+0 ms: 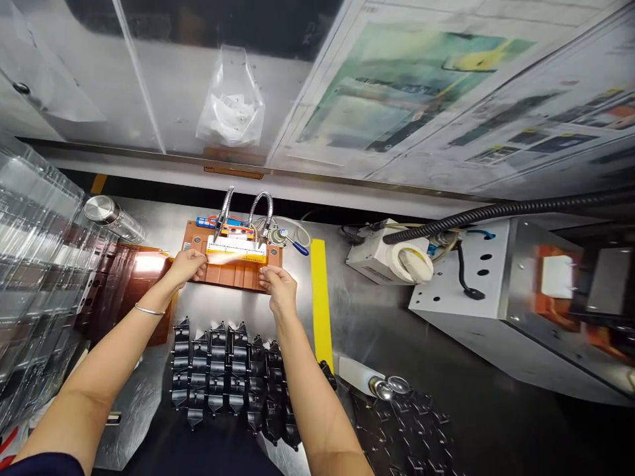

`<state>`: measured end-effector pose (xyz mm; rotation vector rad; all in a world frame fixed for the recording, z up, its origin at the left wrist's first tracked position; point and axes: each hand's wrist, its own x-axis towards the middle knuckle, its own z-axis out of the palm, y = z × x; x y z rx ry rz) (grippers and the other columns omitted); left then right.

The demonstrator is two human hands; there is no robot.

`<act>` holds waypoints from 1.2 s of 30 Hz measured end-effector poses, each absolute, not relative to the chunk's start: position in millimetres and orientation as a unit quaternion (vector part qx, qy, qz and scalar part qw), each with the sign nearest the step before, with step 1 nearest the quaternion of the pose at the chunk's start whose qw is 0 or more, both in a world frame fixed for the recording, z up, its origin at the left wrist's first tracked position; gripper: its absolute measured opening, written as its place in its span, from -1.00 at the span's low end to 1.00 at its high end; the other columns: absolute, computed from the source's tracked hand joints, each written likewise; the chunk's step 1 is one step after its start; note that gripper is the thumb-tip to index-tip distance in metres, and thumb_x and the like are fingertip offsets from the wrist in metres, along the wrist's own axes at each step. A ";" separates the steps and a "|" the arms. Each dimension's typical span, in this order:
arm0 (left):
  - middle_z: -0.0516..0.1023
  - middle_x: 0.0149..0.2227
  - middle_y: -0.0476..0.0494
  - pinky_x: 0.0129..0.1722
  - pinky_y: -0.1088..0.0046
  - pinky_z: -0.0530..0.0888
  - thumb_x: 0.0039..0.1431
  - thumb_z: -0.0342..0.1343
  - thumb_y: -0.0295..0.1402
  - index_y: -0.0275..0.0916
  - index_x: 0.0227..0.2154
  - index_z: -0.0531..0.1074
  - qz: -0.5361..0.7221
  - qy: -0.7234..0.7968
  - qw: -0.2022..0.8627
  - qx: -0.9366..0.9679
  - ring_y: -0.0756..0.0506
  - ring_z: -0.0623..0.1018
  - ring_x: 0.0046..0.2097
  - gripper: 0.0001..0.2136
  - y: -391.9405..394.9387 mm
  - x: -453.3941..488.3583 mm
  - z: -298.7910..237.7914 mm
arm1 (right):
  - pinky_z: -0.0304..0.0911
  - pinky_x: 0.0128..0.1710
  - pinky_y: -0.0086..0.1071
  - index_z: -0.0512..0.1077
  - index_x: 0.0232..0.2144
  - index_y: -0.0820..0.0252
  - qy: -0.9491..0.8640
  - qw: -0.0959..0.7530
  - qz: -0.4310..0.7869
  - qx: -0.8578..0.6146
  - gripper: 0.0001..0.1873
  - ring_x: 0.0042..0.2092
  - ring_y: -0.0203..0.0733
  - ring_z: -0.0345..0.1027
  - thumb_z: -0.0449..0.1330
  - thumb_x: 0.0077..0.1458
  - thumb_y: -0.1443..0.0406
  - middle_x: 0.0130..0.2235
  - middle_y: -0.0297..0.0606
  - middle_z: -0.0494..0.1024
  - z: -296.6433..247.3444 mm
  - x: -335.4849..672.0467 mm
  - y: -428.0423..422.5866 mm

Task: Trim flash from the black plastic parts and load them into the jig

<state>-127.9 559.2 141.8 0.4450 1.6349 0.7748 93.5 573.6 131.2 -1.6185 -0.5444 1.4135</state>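
My left hand [187,266] and my right hand [278,285] are at opposite ends of a thin white and yellow strip [235,252], fingertips pinched together. The strip has a dotted line along it and a bright glare near its left end. It lies over a copper-coloured fixture block [233,277] with ridges on its front. Two bendable metal hoses [268,201] arch down behind the strip. Fingers partly cover both ends of the strip, so the exact grip is hidden.
Rows of black moulded parts [218,370] lie before the fixture. Stacked clear trays [40,264] and a steel flask [116,218] stand left. Right are yellow tape [321,304], a white device [381,254], and a grey machine [476,277]. A blue-handled tool [299,248] lies beside the fixture.
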 end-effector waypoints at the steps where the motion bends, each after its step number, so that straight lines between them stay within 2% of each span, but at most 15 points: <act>1: 0.40 -0.64 0.08 -0.75 0.65 0.24 -0.01 0.11 -0.50 -0.30 -0.52 0.36 0.334 0.705 0.596 0.190 0.12 0.35 -0.69 -0.95 560.1 -127.7 139.6 | 0.28 -0.59 -0.56 0.47 -0.55 0.24 -0.218 0.444 0.569 -0.656 -0.82 -0.55 -0.41 0.33 0.32 -0.37 0.34 -0.55 -0.37 0.54 129.6 94.2 575.4; 5: 0.37 -0.68 0.10 -0.77 0.65 0.19 0.00 0.10 -0.48 -0.29 -0.58 0.32 0.343 0.709 0.590 0.177 0.13 0.29 -0.74 -0.89 563.3 -126.7 131.8 | 0.27 -0.62 -0.57 0.45 -0.58 0.24 -0.222 0.421 0.569 -0.671 -0.85 -0.59 -0.43 0.31 0.31 -0.35 0.33 -0.59 -0.38 0.52 127.3 97.1 578.6; 12: 0.31 -0.76 0.11 -0.79 0.65 0.08 -0.09 0.14 -0.48 -0.27 -0.68 0.26 0.349 0.722 0.572 0.170 0.14 0.22 -0.77 -0.82 576.9 -128.1 125.0 | 0.13 -0.73 -0.61 0.36 -0.67 0.24 -0.229 0.360 0.577 -0.696 -0.84 -0.68 -0.47 0.20 0.30 -0.28 0.33 -0.69 -0.40 0.44 131.7 97.3 588.6; 23: 0.31 -0.76 0.10 -0.79 0.63 0.11 -0.11 0.10 -0.51 -0.27 -0.66 0.28 0.358 0.730 0.556 0.173 0.12 0.23 -0.77 -0.87 579.7 -127.8 124.6 | 0.07 -0.77 -0.61 0.33 -0.67 0.23 -0.220 0.337 0.585 -0.705 -0.83 -0.72 -0.47 0.16 0.30 -0.26 0.37 -0.72 -0.40 0.42 129.1 96.9 600.6; 36: 0.32 -0.76 0.10 -0.79 0.64 0.16 -0.09 0.10 -0.53 -0.29 -0.66 0.30 0.349 0.741 0.540 0.192 0.10 0.27 -0.76 -0.86 580.3 -128.0 127.1 | 0.12 -0.78 -0.63 0.33 -0.65 0.24 -0.221 0.293 0.607 -0.705 -0.80 -0.72 -0.47 0.20 0.30 -0.15 0.37 -0.70 -0.39 0.44 125.7 104.1 605.0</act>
